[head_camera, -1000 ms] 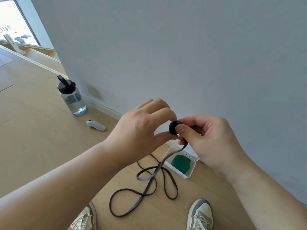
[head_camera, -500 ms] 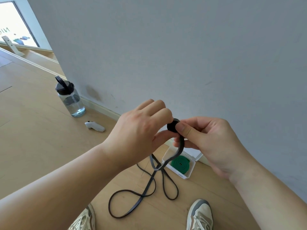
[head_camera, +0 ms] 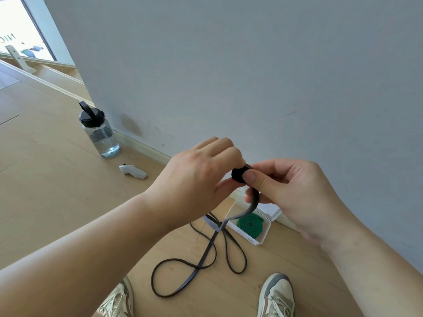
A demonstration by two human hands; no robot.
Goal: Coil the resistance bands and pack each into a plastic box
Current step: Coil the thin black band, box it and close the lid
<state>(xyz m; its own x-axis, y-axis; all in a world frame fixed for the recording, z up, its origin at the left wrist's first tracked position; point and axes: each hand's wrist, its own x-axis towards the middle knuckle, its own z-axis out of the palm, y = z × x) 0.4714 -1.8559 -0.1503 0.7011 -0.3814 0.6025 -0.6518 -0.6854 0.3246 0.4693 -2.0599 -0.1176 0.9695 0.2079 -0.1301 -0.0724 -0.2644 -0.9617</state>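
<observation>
The left hand (head_camera: 196,177) is staying where it was half a second ago, fingers curled over and thumb underneath, pinching the small tight coil (head_camera: 238,173) rolled from one end of the black band (head_camera: 253,202). The coil is sitting at the same height in front of the wall (head_camera: 251,65), held between both hands. Below it, the free run of the band is now dropping more steeply than a second ago. Its flat grey twist is hanging close over the left rim of the box instead of trailing out to the left. The right hand (head_camera: 290,193) is still pressing its thumb on the coil's near face, with the other fingers curled behind, and the band is running down past them. The rest of the black band is lying in loose crossed loops on the wooden floor (head_camera: 45,191) between the shoes, much as before.

The white plastic box (head_camera: 247,235) is standing open on the floor against the skirting, under the right hand, with a green band (head_camera: 250,225) coiled flat inside it. Its lid (head_camera: 271,210) is lying back towards the wall, partly hidden by the hand.

Far left, a clear water bottle (head_camera: 99,133) with a black cap is standing upright near the wall's corner. A small white controller (head_camera: 132,171) is lying just beside it to the right. At the bottom edge, a left shoe (head_camera: 116,300) and a right shoe (head_camera: 278,294) are showing.
</observation>
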